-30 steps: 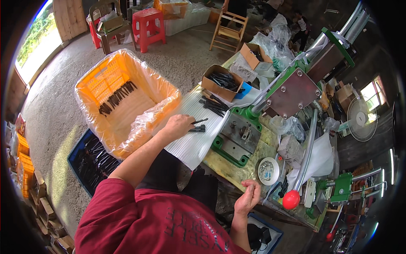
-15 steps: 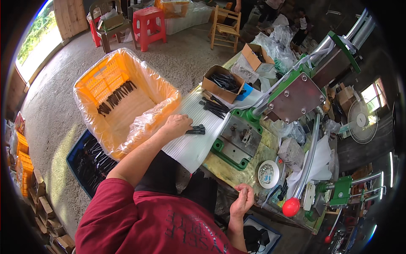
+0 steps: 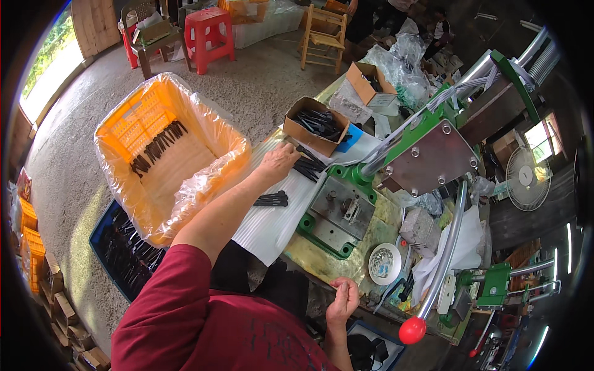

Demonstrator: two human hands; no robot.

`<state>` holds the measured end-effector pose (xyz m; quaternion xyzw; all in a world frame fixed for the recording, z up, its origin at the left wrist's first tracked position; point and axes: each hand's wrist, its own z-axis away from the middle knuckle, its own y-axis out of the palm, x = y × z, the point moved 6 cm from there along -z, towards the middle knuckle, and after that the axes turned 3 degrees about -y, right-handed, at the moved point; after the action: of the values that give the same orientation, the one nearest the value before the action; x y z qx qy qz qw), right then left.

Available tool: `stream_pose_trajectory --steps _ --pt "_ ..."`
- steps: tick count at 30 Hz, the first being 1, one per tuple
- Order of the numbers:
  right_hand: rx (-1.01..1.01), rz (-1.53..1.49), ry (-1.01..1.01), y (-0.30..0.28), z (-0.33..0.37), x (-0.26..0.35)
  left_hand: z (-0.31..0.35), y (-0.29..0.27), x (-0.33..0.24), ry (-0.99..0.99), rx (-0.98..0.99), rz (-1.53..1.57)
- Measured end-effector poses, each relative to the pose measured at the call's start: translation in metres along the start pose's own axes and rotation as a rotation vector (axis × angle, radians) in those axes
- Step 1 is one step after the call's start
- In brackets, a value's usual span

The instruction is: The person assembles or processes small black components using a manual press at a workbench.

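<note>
My left hand (image 3: 278, 162) reaches over the white foam sheet (image 3: 263, 232), its fingers bent at the upper end of a pile of slim black pieces (image 3: 308, 166). What those fingers grip is hidden. A smaller bunch of black pieces (image 3: 271, 199) lies on the foam, nearer to me. My right hand (image 3: 342, 301) hangs before the table edge with thumb and fingers drawn together; anything between them cannot be made out. The green hand press (image 3: 337, 210) stands right of the foam, its metal block uncovered. Its lever ends in a red ball knob (image 3: 412, 331).
An orange crate (image 3: 179, 191) lined with clear plastic holds a row of black pieces, left of the foam. Below it sits a blue bin (image 3: 127, 247) of black pieces. A cardboard box (image 3: 309, 139) of black parts and a white bowl (image 3: 385, 264) stand on the table.
My left hand has moved away from the small bunch on the foam, up and right to the larger pile. The bunch stays on the foam. My right hand remains near the table edge.
</note>
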<state>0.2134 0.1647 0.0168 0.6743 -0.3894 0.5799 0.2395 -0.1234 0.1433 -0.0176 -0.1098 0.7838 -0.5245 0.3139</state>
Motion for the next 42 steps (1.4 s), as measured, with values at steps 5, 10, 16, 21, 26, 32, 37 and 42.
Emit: stream_pose_trajectory --steps 5,10,16,21,26,32,37,42 --pt "0.012 -0.012 -0.041 0.004 -0.004 -0.006 -0.002 0.005 0.001 -0.002 0.031 0.023" --pt "0.032 -0.015 -0.022 0.011 -0.005 -0.008 0.009 -0.009 -0.001 0.025 -0.024 0.026" --pt "0.079 -0.046 -0.019 0.016 -0.005 -0.014 0.042 -0.04 0.0 -0.026 -0.052 0.137" --pt "0.148 0.138 -0.145 0.025 -0.016 0.003 0.083 -0.071 -0.021 -0.133 0.041 0.414" --pt "0.171 0.203 -0.168 0.041 -0.026 0.005 0.119 -0.082 -0.043 -0.076 0.1 0.598" --pt "0.189 0.122 -0.109 0.053 -0.026 -0.002 0.148 -0.073 -0.073 -0.045 0.269 0.678" --pt "0.193 0.12 -0.066 0.049 -0.018 -0.005 0.162 -0.048 -0.076 -0.236 0.351 1.046" --pt "0.126 -0.254 0.188 0.045 -0.009 -0.017 0.167 -0.039 -0.088 -0.288 0.344 1.574"
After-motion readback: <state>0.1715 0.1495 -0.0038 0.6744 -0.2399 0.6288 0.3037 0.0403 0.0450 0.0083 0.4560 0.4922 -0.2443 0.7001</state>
